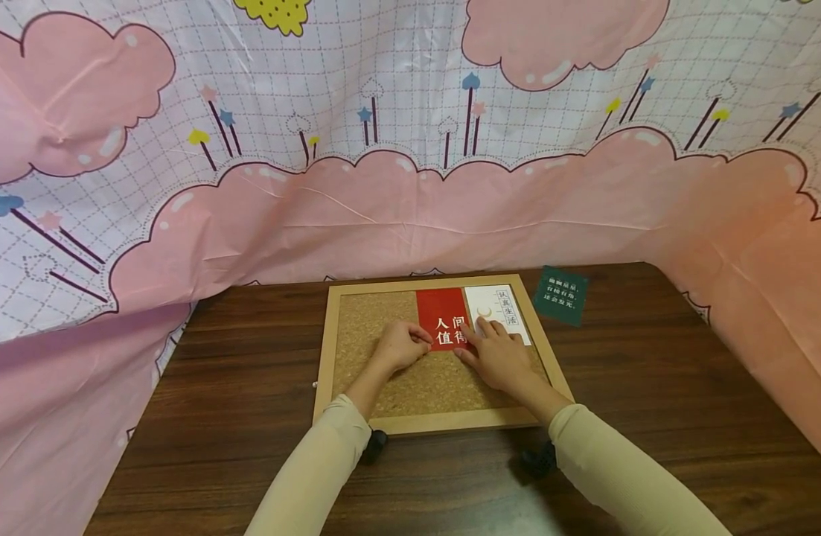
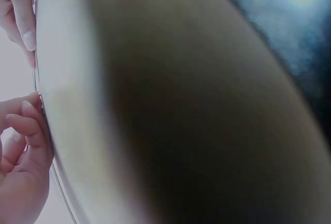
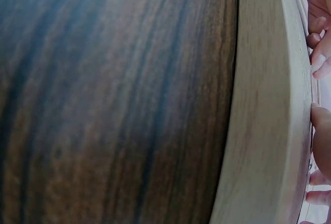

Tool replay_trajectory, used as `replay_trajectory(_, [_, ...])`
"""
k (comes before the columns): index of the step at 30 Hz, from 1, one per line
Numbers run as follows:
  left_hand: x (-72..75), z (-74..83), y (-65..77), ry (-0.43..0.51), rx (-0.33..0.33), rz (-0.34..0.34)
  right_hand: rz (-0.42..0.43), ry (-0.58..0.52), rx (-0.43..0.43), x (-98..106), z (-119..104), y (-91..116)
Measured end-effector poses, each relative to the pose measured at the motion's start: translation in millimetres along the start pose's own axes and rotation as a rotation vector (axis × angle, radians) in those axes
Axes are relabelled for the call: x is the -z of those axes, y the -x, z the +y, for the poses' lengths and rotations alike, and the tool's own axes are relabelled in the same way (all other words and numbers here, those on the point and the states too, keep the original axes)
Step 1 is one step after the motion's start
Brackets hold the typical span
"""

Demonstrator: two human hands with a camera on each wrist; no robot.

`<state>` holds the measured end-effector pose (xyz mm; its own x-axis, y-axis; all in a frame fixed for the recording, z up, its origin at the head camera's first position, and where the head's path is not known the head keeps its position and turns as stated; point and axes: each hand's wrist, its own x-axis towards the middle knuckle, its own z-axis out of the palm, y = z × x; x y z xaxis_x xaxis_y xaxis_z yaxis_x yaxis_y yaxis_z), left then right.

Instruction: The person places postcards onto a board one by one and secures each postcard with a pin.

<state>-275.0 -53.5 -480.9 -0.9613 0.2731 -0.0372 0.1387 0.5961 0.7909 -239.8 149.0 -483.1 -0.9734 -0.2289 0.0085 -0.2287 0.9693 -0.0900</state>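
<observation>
A wood-framed cork board [image 1: 410,387] lies on the table. On its upper part, a red card [image 1: 441,304] with white characters sits beside a white card [image 1: 484,295] with boxed characters and a crescent. At the red card's lower left corner is my left hand [image 1: 400,346], its curled fingertips pinching the card's edge. My right hand [image 1: 504,357] spreads its fingers over the lower part where the two cards meet, covering some characters. Both hands show in the left wrist view, with the left fingertips [image 2: 37,95] close together at the board's surface.
To the right of the board, a dark green card [image 1: 561,296] with white writing lies on the brown wooden table [image 1: 651,387]. Dark objects [image 1: 539,459], partly hidden, are under the forearms near the board's front edge. A pink cloud-patterned cloth [image 1: 410,201] hangs behind and around the table.
</observation>
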Motion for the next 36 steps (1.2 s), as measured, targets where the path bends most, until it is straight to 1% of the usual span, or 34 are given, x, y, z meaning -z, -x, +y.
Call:
replay_trajectory(6, [0.5, 5.3, -0.9, -0.012, 0.024, -0.007, 0.002, 0.017, 0.003, -0.9, 0.3, -0.5])
replay_trajectory(9, [0.0, 5.8, -0.8, 0.006, 0.035, -0.008, 0.008, 0.025, 0.005, -2.2, -0.1, -0.3])
replay_trajectory(14, [-2.7, 2.4, -0.7, 0.106, 0.064, -0.011, 0.021, 0.023, 0.005, -2.7, -0.1, 0.4])
replay_trajectory(18, [-4.6, -1.1, -1.1, 0.190, 0.113, 0.007, 0.039, 0.029, 0.010, -1.9, -0.3, 1.0])
replay_trajectory(20, [-4.4, -1.9, -1.1, 0.216, 0.137, 0.018, 0.044, 0.032, 0.013, -1.1, -0.7, 1.1])
replay_trajectory(23, [-3.0, -1.6, -0.4, 0.231, 0.163, 0.029, 0.045, 0.037, 0.015, -0.3, -1.2, 1.8])
replay_trajectory(29, [1.0, 1.8, 0.8, 0.242, 0.173, 0.035, 0.053, 0.042, 0.017, -2.2, -0.4, 0.1])
replay_trajectory(33, [0.6, 2.3, 2.1, 0.246, 0.168, 0.042, 0.055, 0.042, 0.018, -4.7, 0.7, -0.5])
replay_trajectory(36, [-1.0, 2.5, 2.9, 0.268, 0.175, 0.042, 0.048, 0.035, 0.015, -6.1, 1.1, -0.7])
